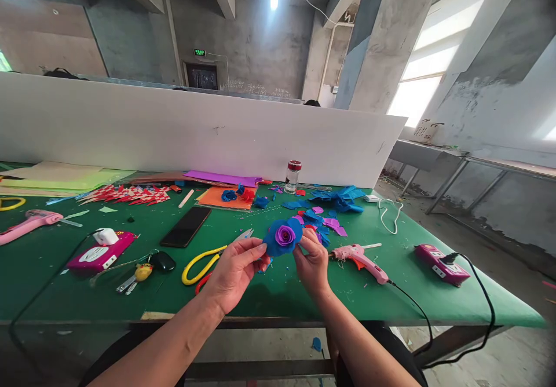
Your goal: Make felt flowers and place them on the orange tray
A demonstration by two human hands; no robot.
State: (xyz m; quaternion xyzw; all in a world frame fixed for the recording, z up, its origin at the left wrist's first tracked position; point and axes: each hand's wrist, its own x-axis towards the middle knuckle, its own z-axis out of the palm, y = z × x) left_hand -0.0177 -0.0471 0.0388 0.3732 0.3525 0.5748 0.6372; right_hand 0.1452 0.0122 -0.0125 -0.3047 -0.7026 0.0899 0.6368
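Note:
Between my two hands, above the green table, is a paper flower [284, 236] with a purple rolled centre and wide blue outer petals. My left hand [237, 268] pinches its left petal edge between thumb and fingers. At the flower's right edge, my right hand [315, 259] grips the paper with its fingertips. Scissors [202, 268] with yellow and red handles lie beside my left hand, partly covered by it. A pink glue gun [360, 259] rests right of my right hand, a glue stick poking from its back. Blue and purple paper petals [332, 225] lie loose beyond the hands.
A phone [186, 227], keys with a yellow charm [143, 271] and a magenta power strip [104, 251] are on the left. Another power strip [443, 264] with a black cord sits right. A glass jar [292, 177] stands before the white divider [208, 126]. Coloured sheets [82, 179] lie back left.

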